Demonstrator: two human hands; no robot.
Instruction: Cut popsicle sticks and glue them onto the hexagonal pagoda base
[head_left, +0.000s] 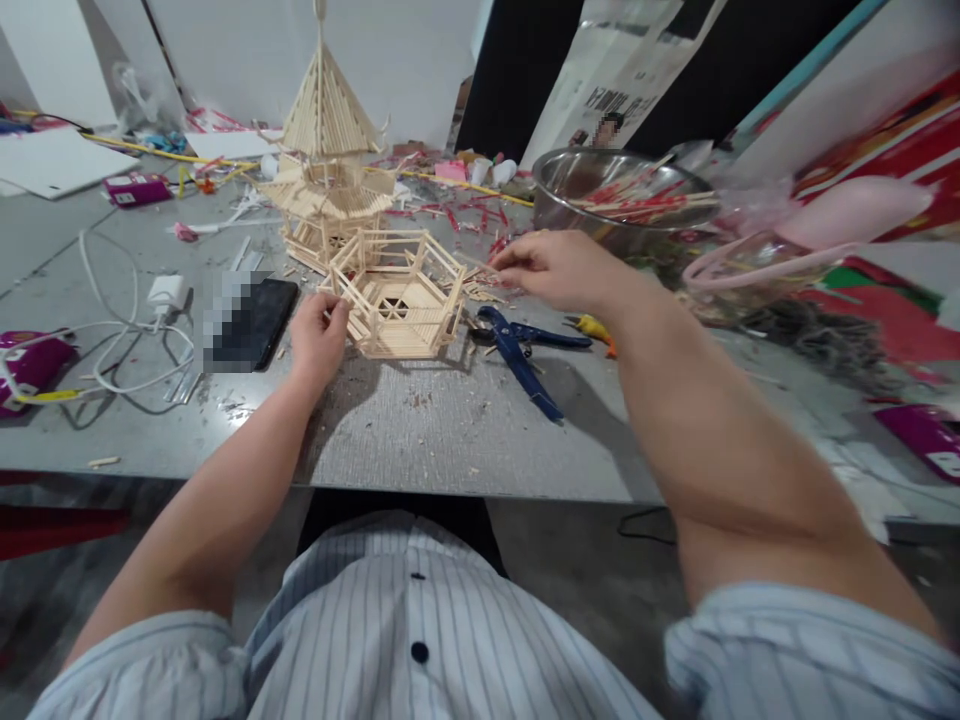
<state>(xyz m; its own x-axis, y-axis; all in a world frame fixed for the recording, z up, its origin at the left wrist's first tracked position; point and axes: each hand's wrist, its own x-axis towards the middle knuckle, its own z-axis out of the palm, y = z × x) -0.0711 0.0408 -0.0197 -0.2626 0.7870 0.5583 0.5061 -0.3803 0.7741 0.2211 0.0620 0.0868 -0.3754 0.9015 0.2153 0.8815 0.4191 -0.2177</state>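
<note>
A six-sided frame of thin wooden sticks point(409, 345), with railings around a flat floor, rests on the table before me. Against its left side, my left hand point(319, 335) has its fingers curled together; what they pinch, if anything, is hidden. My right hand point(551, 265) is raised to the right of the frame, above loose sticks point(491, 290). Its fingertips are pinched on what looks like a thin wooden stick point(480, 266). Blue-handled cutting pliers point(517, 350) lie spread on the table below that hand. Behind the frame stands a stick-built pagoda point(326, 110) with a pointed roof.
A metal bowl point(551, 200) of red-tipped sticks stands at the back right. Left of my left hand lie a phone point(274, 310), a white charger point(166, 297) and looped cable. Yellow-handled pliers point(592, 328) are partly behind my right arm. Scraps litter the grey table point(405, 440).
</note>
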